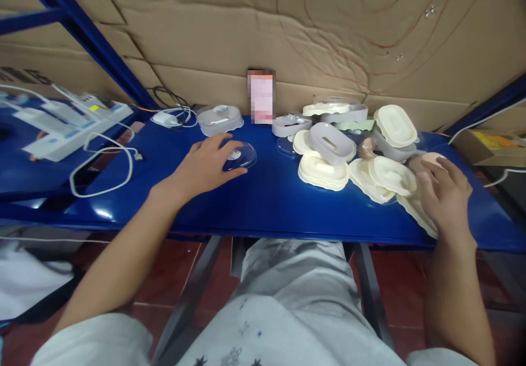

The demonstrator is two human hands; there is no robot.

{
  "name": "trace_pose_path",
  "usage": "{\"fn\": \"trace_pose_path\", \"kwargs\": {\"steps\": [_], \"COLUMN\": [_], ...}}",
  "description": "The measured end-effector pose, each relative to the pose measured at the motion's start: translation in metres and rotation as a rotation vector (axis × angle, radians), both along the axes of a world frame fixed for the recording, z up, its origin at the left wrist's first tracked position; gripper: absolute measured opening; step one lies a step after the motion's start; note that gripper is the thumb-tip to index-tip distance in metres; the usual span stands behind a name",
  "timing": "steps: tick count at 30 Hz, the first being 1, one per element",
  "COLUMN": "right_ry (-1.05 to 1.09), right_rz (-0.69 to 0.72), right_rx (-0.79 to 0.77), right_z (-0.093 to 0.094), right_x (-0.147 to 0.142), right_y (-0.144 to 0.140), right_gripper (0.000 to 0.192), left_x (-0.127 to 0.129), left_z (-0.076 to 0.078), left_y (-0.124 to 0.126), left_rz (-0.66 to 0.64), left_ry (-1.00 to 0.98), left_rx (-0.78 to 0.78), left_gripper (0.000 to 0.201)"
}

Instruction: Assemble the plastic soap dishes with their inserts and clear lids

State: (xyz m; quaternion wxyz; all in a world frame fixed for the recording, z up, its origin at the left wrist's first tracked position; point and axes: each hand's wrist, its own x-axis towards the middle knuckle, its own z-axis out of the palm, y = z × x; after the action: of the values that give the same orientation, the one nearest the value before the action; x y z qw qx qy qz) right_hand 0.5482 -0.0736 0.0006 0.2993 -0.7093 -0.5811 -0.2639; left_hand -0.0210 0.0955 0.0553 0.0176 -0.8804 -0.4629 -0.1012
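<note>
My left hand [209,160] rests on the blue tabletop with thumb and fingers apart, at the left edge of a clear oval plastic lid [246,155] lying flat. My right hand [447,193] is at the right end of a loose pile, its fingers curled over a pinkish plastic piece [425,160]; the far side of its grip is hidden. Beside it lie cream oval plastic pieces [392,175], one tilted partly under the hand. More cream pieces are stacked [322,173] in the middle, with a pale grey oval dish [332,142] on top.
A clear-lidded grey container [219,119] stands at the back left, near a white charger [166,118]. A phone [262,97] leans against the cardboard wall [213,37]. A power strip [78,130] with cables lies left; a cardboard box [489,147] stands right.
</note>
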Motion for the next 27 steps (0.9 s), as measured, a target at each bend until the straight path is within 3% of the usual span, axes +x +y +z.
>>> {"fn": "trace_pose_path", "kwargs": {"steps": [2, 5, 8, 11, 14, 18, 22, 25, 27], "right_ry": [-0.004, -0.009, -0.022, -0.051, -0.087, 0.023, 0.172, 0.184, 0.172], "right_rz": [0.059, 0.114, 0.173, 0.435, 0.795, 0.981, 1.076, 1.066, 0.951], "right_rx": [0.003, -0.04, -0.046, -0.044, -0.268, -0.457, -0.496, -0.379, -0.245], "right_z": [0.006, 0.018, 0.027, 0.027, 0.019, 0.009, 0.009, 0.019, 0.031], "right_x": [-0.01, -0.029, -0.061, -0.119, -0.191, -0.26, -0.27, -0.248, -0.221], "right_y": [-0.001, 0.0, 0.002, -0.002, -0.01, -0.011, -0.007, -0.012, -0.016], "right_gripper": [0.06, 0.057, 0.052, 0.04, 0.052, 0.09, 0.088, 0.079, 0.073], "left_x": [-0.014, -0.015, 0.0, 0.016, 0.021, 0.018, 0.019, 0.022, 0.022], "left_z": [-0.011, -0.019, -0.015, -0.001, 0.01, 0.007, -0.003, -0.002, 0.006], "left_y": [-0.005, -0.007, -0.015, -0.036, -0.068, -0.106, -0.12, -0.117, -0.106], "left_rz": [0.018, -0.057, -0.16, -0.278, -0.402, -0.515, -0.576, -0.599, -0.592], "left_ry": [0.041, -0.038, -0.154, -0.199, -0.236, -0.306, -0.314, -0.345, -0.374], "left_rx": [-0.076, -0.094, -0.087, -0.116, -0.164, -0.176, -0.076, 0.004, 0.042], "left_gripper": [0.055, 0.044, 0.034, 0.031, 0.028, 0.02, 0.019, 0.024, 0.027]}}
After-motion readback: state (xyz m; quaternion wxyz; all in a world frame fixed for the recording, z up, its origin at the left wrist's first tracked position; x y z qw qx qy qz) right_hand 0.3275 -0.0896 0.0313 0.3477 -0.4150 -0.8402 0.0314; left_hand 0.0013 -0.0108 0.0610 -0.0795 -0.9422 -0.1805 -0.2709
